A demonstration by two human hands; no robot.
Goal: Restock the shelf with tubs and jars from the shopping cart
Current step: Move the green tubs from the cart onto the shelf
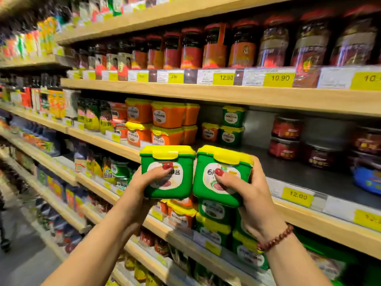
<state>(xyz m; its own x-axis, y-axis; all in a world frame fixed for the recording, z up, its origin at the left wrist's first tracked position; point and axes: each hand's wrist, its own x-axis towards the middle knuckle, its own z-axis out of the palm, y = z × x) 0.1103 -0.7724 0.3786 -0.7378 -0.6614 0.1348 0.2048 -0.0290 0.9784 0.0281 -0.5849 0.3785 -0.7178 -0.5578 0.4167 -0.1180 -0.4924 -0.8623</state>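
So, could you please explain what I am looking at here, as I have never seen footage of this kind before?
No machine is involved: this is one picture from a wide-angle camera worn on a person's head, looking forward and down at their own hands. The left hand grips one green tub with a yellow lid, and the right hand grips a second green tub beside it. Both are held up in front of a store shelf, where orange tubs, two stacked green tubs and dark red jars stand.
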